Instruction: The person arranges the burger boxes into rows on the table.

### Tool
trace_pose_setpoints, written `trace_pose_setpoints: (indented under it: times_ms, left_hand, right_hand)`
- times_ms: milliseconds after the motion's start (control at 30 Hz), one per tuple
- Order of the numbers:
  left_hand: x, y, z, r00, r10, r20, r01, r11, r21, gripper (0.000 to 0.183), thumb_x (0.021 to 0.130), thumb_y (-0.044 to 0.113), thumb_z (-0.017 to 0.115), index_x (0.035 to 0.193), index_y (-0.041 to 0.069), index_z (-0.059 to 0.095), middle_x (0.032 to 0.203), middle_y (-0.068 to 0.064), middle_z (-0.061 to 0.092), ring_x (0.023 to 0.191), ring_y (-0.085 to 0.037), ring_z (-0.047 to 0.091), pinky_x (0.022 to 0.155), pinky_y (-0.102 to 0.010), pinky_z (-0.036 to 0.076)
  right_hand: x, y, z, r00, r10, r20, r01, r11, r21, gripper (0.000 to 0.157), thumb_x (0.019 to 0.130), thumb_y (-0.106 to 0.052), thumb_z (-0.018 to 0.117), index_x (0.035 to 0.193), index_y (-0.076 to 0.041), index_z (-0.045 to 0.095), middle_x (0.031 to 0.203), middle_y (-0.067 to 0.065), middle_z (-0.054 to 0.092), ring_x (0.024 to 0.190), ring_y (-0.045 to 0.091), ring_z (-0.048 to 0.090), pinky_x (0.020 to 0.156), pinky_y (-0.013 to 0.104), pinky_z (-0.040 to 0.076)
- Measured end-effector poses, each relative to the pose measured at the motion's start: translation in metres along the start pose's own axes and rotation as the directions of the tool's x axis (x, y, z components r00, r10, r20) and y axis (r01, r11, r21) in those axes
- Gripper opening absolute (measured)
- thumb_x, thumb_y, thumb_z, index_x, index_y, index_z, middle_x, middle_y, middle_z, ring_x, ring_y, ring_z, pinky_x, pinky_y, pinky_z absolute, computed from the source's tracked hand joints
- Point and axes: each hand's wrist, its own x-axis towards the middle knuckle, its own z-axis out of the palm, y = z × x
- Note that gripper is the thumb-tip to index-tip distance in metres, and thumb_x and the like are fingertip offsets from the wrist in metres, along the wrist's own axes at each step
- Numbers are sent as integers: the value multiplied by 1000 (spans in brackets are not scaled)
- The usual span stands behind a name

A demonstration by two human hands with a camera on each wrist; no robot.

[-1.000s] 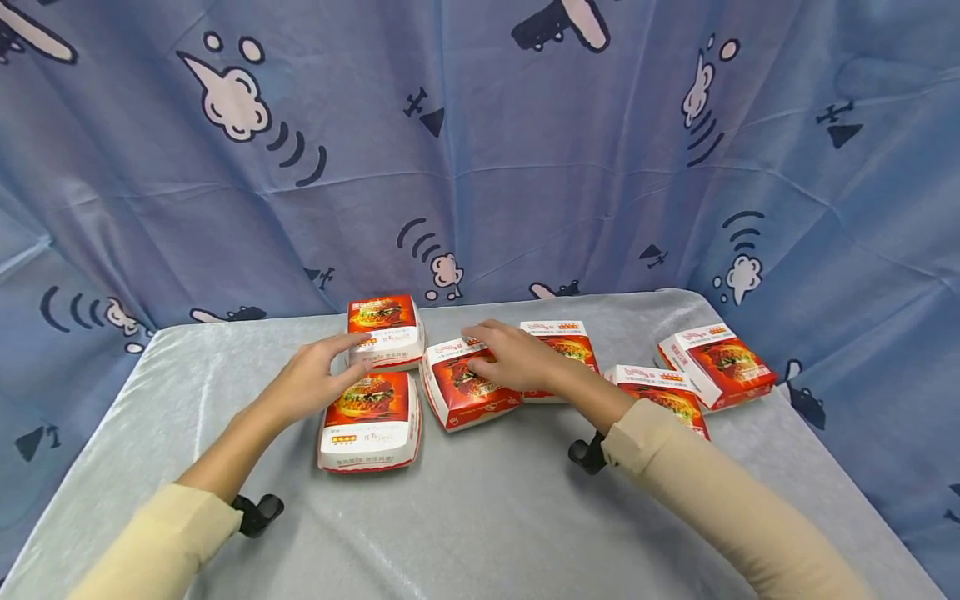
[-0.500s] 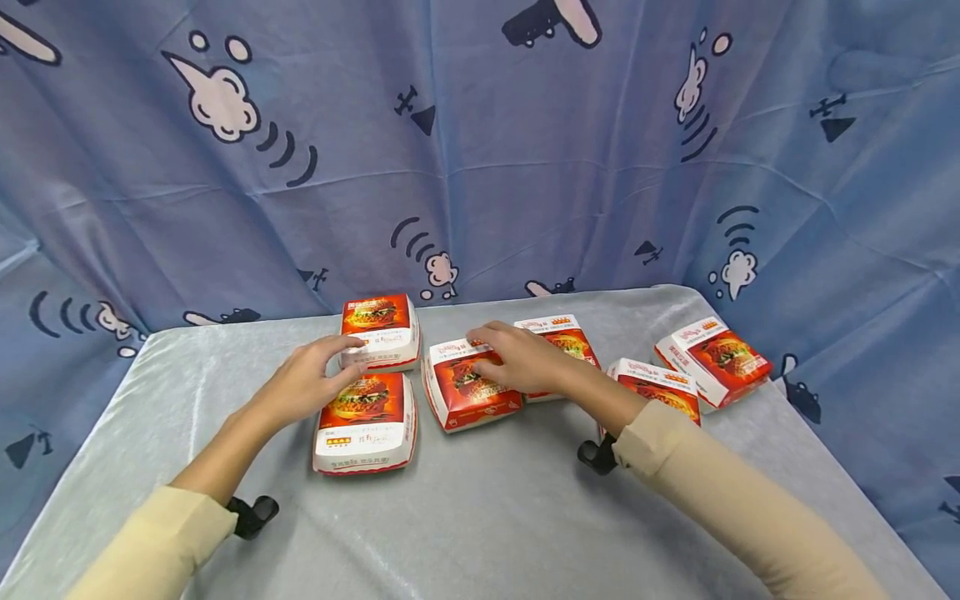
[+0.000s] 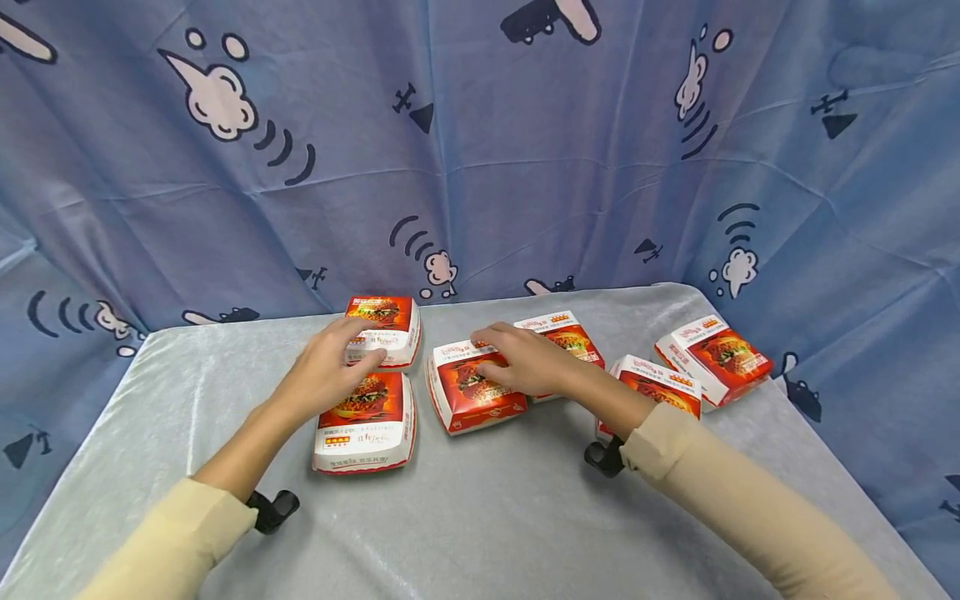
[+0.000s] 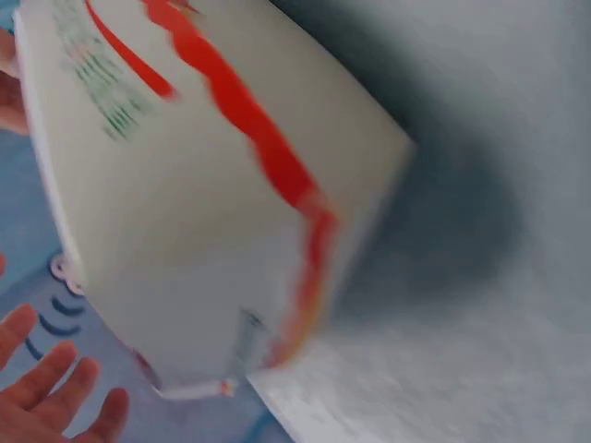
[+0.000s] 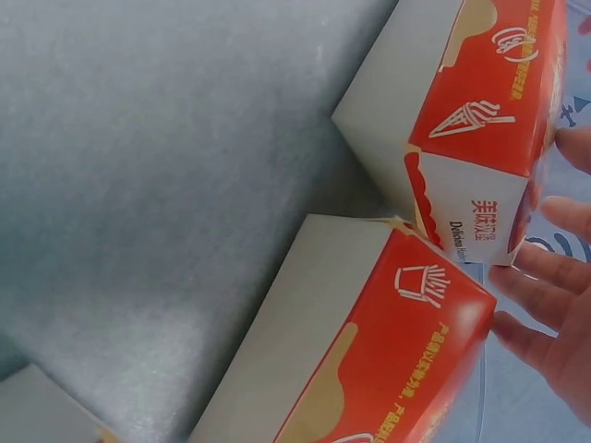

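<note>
Several red-and-white cardboard burger boxes lie on the table. My left hand (image 3: 324, 371) reaches over the join of the back-left box (image 3: 381, 315) and the front-left box (image 3: 365, 425), its fingers over the back one's left side and its thumb near its front. In the left wrist view a blurred white box side (image 4: 185, 212) fills much of the frame, fingertips (image 4: 57, 369) beside it. My right hand (image 3: 528, 360) lies over the middle box (image 3: 468, 400), fingers loosely extended across its top. The right wrist view shows its fingertips (image 5: 512, 277) close to two boxes that meet at their corners.
Behind the right hand lies another burger box (image 3: 570, 337), partly covered by it. Two more boxes sit to the right, one (image 3: 660, 385) near the right forearm and one (image 3: 723, 358) by the table's right edge. A blue patterned curtain (image 3: 510, 167) hangs behind the grey cloth-covered table (image 3: 465, 517).
The middle box has shifted slightly right with my right hand, widening its gap from the left boxes; the box behind it has turned a little. My left hand has moved right and farther back.
</note>
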Motion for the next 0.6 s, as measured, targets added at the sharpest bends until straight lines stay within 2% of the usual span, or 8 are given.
trace_pose_setpoints:
  times_ms: [267, 467, 600]
  left_hand:
    - [11, 21, 14, 999, 30, 45, -27, 998, -64, 48, 94, 26, 68, 136, 5, 58, 140, -13, 55, 134, -30, 47, 111, -51, 35]
    - [18, 31, 23, 994, 45, 103, -34, 995, -98, 47, 95, 27, 68, 136, 8, 59, 139, -9, 56, 131, -26, 49, 108, -48, 41]
    - [21, 38, 29, 985, 61, 163, -45, 994, -99, 48, 95, 27, 67, 138, 7, 57, 139, -10, 56, 125, -30, 55, 103, -46, 46]
  right_hand:
    - [-2, -1, -1, 1000, 12, 10, -12, 1000, -5, 51, 96, -28, 63, 143, -9, 53, 142, 13, 53, 129, 28, 51, 109, 48, 40]
    - [-3, -2, -1, 1000, 18, 19, -18, 1000, -7, 52, 96, -29, 63, 143, -9, 53, 142, 13, 52, 129, 29, 52, 109, 49, 40]
    - [-2, -2, -1, 1000, 12, 13, -12, 1000, -15, 51, 96, -28, 64, 142, -9, 54, 141, 13, 53, 128, 29, 53, 108, 48, 41]
